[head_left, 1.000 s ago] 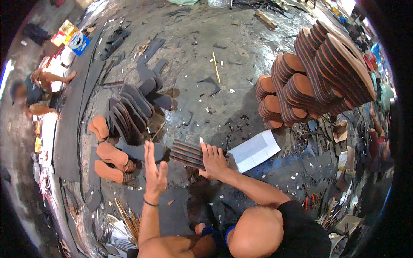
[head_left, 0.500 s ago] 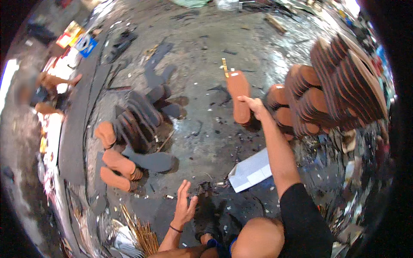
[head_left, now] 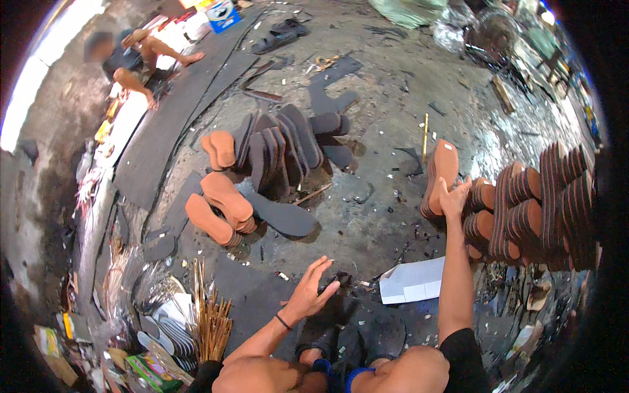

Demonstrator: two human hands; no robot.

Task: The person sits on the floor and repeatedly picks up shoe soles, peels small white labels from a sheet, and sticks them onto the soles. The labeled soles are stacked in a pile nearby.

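**Right hand on a sole stack, left hand free**

Under the right hand, at full reach from the person, a short stack of orange-brown shoe soles stands on edge on the wet concrete floor. The fingers lie over the stack's near end and top, pressing it, but whether they wrap round it or only steady it I cannot tell from this one head view. Just right of that grip, touching or nearly so, stand the big rows of stacked soles, ridged and packed tight. Toward the person from the grip lies a white sheet, flat on the floor.

Nearer the body, the left hand hovers with fingers spread apart and holds nothing; it hangs just above a dark scrap on the floor. Left of and beyond that hand lie a loose pile of orange soles and a fan of dark grey soles, one long dark sole lying flat between them and the hand. A bundle of thin sticks stands to the hand's left. Far off, another person sits beside a long dark sheet.

By their look the soles are light, flexible rubber or foam, not fragile, likely slick from the wet floor. A stack would probably slide apart if taken at one end, so it is best pinched across both flat faces near the middle.
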